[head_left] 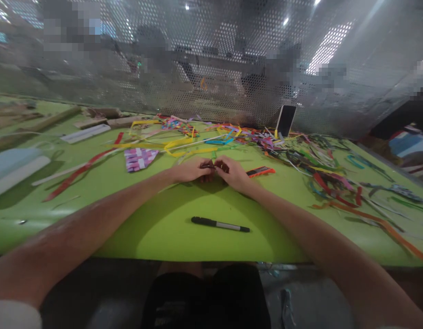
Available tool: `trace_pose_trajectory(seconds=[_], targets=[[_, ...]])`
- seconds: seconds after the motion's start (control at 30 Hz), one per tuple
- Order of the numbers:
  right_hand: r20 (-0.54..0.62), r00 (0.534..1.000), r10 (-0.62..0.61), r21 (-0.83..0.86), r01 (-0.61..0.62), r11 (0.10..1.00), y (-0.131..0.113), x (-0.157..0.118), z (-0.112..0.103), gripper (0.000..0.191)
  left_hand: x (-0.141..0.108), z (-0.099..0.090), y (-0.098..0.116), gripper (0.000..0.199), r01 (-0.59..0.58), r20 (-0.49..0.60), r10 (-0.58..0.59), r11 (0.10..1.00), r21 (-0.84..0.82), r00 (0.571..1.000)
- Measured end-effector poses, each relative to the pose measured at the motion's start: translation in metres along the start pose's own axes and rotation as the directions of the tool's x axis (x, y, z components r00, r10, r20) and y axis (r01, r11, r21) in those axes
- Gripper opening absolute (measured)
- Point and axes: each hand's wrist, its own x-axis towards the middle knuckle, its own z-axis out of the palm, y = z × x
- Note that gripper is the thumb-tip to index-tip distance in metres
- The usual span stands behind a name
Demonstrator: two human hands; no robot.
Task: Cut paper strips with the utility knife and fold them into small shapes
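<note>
My left hand (195, 170) and my right hand (231, 173) meet over the middle of the green table (163, 237). The fingers of both are closed around a small dark piece (207, 166), too small and too covered to name. Just right of my right hand lies an orange and black box cutter (261, 171). Nearer to me rests a black marker pen (220, 224) with a pale band. A woven purple and white strip piece (140, 159) lies to the left of my left hand.
Tangled coloured strips (245, 135) spread along the back and right. A phone (286, 120) leans upright before a perforated metal panel (218, 64). Red strips (81, 171), a white bar (86, 133) and a pale blue block (18, 167) are at left. An orange strip (379, 221) lies at right.
</note>
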Motion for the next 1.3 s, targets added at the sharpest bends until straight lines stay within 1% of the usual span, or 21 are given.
trace_pose_trajectory(seconds=[0.17, 0.3, 0.43, 0.57, 0.77, 0.97, 1.07, 1.13, 1.3], targets=[[-0.007, 0.999, -0.043, -0.038, 0.043, 0.998, 0.004, 0.002, 0.001, 0.017, 0.0, -0.001, -0.001, 0.014, -0.021, 0.022, 0.021, 0.999, 0.025, 1.0], [0.005, 0.996, -0.084, -0.116, 0.084, 0.99, 0.007, 0.002, 0.002, 0.01, 0.001, -0.002, -0.002, 0.015, -0.044, 0.046, 0.043, 0.999, 0.024, 0.998], [0.029, 0.993, -0.116, -0.218, 0.12, 0.969, 0.011, 0.005, 0.003, 0.008, 0.001, -0.003, -0.003, 0.017, -0.066, 0.074, 0.065, 0.998, 0.012, 0.995], [0.066, 0.989, -0.132, -0.323, 0.147, 0.935, 0.012, 0.007, 0.004, 0.015, 0.002, -0.004, -0.007, 0.017, -0.078, 0.078, 0.078, 0.997, 0.005, 0.994], [0.105, 0.984, -0.147, -0.441, 0.178, 0.88, 0.003, 0.001, 0.0, 0.014, 0.003, -0.005, -0.011, 0.014, -0.082, 0.067, 0.082, 0.997, -0.012, 0.994], [0.099, 0.984, -0.15, -0.483, 0.179, 0.857, -0.006, -0.003, 0.0, 0.014, 0.002, -0.003, -0.007, 0.014, -0.065, 0.056, 0.067, 0.997, -0.029, 0.996], [0.073, 0.986, -0.148, -0.471, 0.165, 0.867, -0.005, -0.004, 0.002, 0.01, 0.0, -0.002, -0.003, 0.013, -0.055, 0.037, 0.056, 0.998, -0.041, 0.998], [0.048, 0.988, -0.148, -0.449, 0.153, 0.88, -0.004, -0.004, 0.003, 0.01, 0.0, -0.001, -0.002, 0.013, -0.047, 0.003, 0.047, 0.997, -0.058, 0.999], [-0.014, 0.99, -0.14, -0.37, 0.125, 0.921, 0.0, -0.003, 0.002, 0.004, -0.001, 0.003, -0.004, 0.013, -0.051, -0.171, 0.03, 0.991, -0.12, 0.985]])
